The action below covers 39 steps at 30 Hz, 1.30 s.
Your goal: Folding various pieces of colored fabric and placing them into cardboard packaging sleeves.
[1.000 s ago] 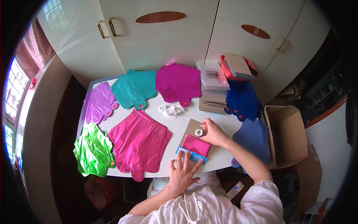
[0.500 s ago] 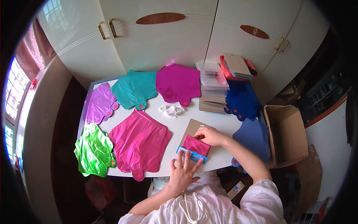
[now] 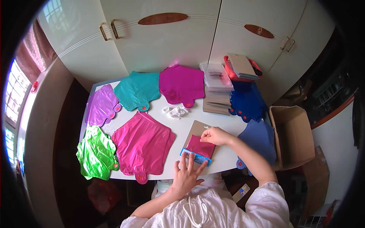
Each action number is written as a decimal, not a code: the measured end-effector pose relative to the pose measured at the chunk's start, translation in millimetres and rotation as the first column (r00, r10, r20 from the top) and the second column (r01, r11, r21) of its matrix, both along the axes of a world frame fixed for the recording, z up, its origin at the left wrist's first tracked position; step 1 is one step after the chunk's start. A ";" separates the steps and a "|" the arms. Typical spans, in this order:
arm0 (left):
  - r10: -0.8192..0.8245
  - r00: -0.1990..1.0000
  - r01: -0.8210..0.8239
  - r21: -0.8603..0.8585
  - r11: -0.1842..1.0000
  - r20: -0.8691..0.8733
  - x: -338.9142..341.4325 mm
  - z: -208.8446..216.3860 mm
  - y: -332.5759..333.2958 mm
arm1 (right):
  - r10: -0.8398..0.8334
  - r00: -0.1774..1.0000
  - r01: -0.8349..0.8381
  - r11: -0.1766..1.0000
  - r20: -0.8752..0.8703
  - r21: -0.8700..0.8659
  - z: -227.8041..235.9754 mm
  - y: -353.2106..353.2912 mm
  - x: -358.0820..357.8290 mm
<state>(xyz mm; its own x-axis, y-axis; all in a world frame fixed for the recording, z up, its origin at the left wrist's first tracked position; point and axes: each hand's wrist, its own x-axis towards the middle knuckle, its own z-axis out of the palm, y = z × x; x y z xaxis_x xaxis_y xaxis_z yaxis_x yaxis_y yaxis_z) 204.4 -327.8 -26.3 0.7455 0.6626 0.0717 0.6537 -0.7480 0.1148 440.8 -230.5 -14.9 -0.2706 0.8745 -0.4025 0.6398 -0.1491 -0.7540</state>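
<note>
my left hand (image 3: 185,178) was spread, grasping nothing, its fingertips on the glossy blue rectangular strip (image 3: 199,159) along the near edge of the folded shiny pink foil (image 3: 198,147). the foil lay on the flat beige rectangular card (image 3: 195,128) on the white table (image 3: 225,162). my right hand (image 3: 213,136) touched its far part; i couldn't tell whether it pinched.

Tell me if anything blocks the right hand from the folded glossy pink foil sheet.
Nothing visible does: the right hand has its fingertips at the folded glossy pink foil sheet's far edge, seemingly touching it.
</note>
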 end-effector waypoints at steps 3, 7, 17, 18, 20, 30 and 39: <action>0.002 1.000 -0.002 0.018 1.000 -0.015 0.8 1.9 0.3 | 0.013 0.981 -0.041 0.989 0.194 0.144 14.1 1.5 -8.7; -0.008 1.000 0.008 0.043 0.999 0.012 1.9 2.8 2.8 | -0.067 0.968 -0.107 0.764 0.243 0.636 -1.0 6.5 -27.9; -0.156 0.984 0.178 0.393 0.902 -0.088 3.9 2.7 27.7 | -0.100 0.946 -0.228 0.472 0.308 0.852 -39.8 15.0 -47.8; -0.181 0.978 0.206 0.407 0.890 -0.099 4.3 3.6 30.0 | -0.096 0.946 -0.230 0.472 0.309 0.851 -40.7 14.9 -47.5; -0.232 0.968 0.252 0.401 0.881 -0.099 5.6 3.4 34.4 | -0.093 0.942 -0.243 0.474 0.323 0.846 -41.7 14.8 -47.4; -0.369 0.929 0.290 0.543 0.788 0.039 -0.7 -0.1 49.5 | -0.083 0.945 -0.243 0.464 0.315 0.852 -39.0 14.4 -45.7; -0.390 0.918 0.314 0.463 0.829 0.074 2.1 -11.3 52.6 | -0.131 0.952 -0.205 0.392 0.275 0.897 -25.6 47.1 -60.3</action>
